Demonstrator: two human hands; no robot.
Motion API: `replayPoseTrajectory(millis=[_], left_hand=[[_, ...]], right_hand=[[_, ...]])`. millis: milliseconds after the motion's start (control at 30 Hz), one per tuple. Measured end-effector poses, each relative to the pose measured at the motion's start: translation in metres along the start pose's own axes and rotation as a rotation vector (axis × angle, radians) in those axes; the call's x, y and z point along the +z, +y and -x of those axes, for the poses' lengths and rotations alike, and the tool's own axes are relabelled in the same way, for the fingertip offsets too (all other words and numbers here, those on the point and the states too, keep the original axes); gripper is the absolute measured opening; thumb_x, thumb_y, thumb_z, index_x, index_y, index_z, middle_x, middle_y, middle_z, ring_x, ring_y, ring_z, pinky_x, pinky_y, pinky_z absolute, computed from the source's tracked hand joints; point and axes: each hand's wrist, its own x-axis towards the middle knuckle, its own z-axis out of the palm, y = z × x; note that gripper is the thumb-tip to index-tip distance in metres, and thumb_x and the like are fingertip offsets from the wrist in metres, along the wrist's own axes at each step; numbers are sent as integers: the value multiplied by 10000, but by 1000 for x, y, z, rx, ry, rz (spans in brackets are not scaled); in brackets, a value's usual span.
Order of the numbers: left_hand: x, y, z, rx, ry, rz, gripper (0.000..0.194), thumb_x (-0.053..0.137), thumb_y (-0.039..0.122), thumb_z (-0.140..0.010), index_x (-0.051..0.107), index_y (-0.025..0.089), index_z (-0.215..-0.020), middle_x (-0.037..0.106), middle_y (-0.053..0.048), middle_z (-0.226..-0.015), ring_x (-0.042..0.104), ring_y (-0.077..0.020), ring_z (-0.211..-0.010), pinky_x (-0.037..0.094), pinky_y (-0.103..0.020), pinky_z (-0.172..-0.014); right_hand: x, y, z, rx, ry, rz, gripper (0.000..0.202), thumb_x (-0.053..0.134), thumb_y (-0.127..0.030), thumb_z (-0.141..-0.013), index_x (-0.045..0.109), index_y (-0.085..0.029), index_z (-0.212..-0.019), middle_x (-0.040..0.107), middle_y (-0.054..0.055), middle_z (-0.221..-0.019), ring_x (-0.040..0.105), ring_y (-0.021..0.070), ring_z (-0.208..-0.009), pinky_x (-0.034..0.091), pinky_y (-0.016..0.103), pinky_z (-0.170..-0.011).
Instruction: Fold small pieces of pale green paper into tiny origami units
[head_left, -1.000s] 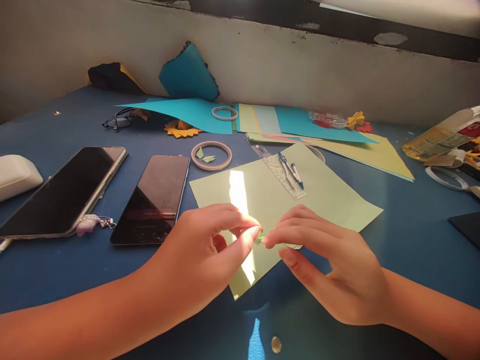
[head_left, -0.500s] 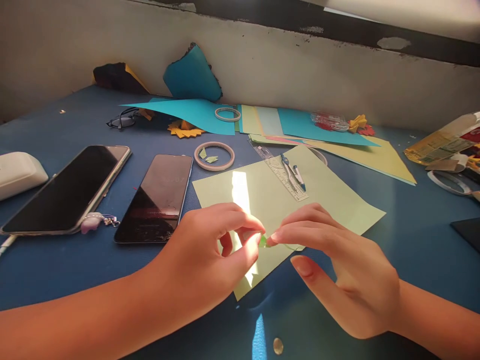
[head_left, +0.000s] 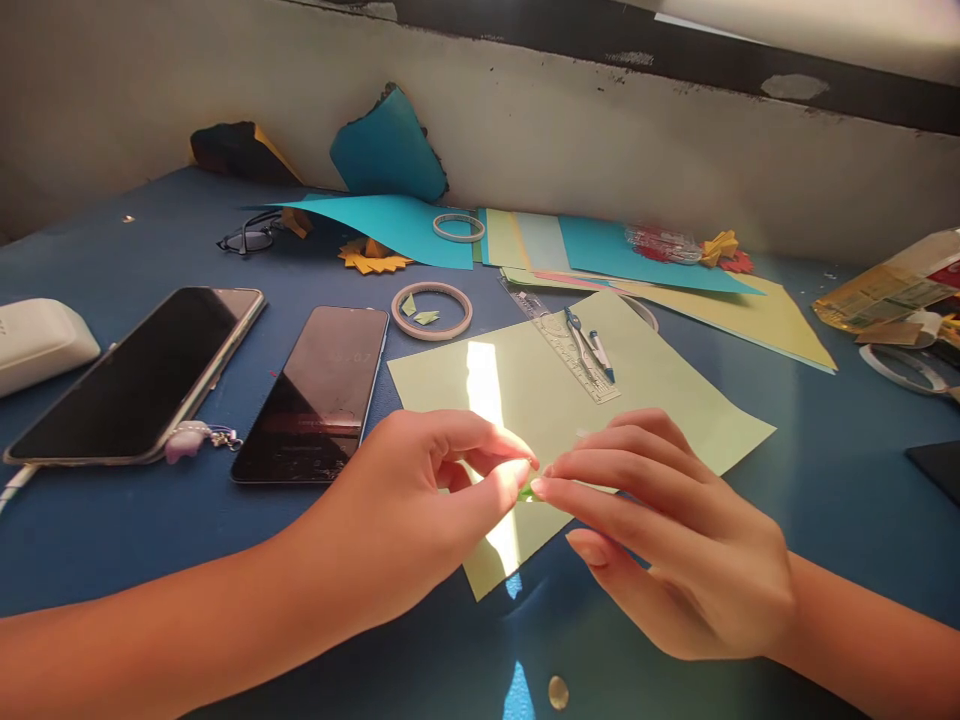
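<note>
Nearest, on the table point(head_left: 360, 660), a small round gold-coloured piece point(head_left: 558, 692) lies in front of the pale green sheet point(head_left: 675, 400). Over the near part of that sheet, the left hand point(head_left: 427, 510) pinches a small green paper piece point(head_left: 527, 491) between thumb and forefinger. The right hand point(head_left: 690, 540) has its fingertips up against this piece, its thumb standing apart, gripping nothing. Left of the sheet lies a phone point(head_left: 309, 395), with a second phone point(head_left: 142, 375) farther left. On the sheet's far part rest a compass point(head_left: 576, 336) and a clear ruler point(head_left: 555, 345). Just beyond the sheet's left corner, a tape roll point(head_left: 433, 333) rings some green scraps point(head_left: 427, 318). Farther behind the sheet lies blue paper point(head_left: 375, 222).
</note>
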Motion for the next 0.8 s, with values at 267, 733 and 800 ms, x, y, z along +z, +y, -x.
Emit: replayPoseTrajectory(millis=[267, 733, 800], left_hand=[[-2, 3, 0, -55, -25, -3, 181, 516, 300, -782, 650, 182, -752, 632, 0, -714, 569, -148, -698, 469, -244, -619], [1, -5, 2, 188, 59, -28, 140, 536, 212, -781, 676, 220, -784, 637, 23, -699, 566, -106, -627, 469, -199, -540], [1, -5, 3, 262, 83, -44, 151, 531, 193, -782, 678, 223, -799, 618, 27, -687, 547, -89, -595, 468, -189, -528]], right_hand=[[-2, -4, 0, -73, -9, 223, 151, 515, -144, -787, 631, -96, -872, 652, 81, -749, 577, 181, -696, 421, 380, -649], [5, -3, 3, -1, 33, 21, 194, 540, -96, -747, 601, -36, -921, 590, 110, -793, 501, 195, -728, 394, 379, -622], [5, -2, 4, 7, 37, 32, 202, 544, -101, -750, 600, -42, -934, 577, 105, -793, 490, 189, -718, 392, 375, -619]])
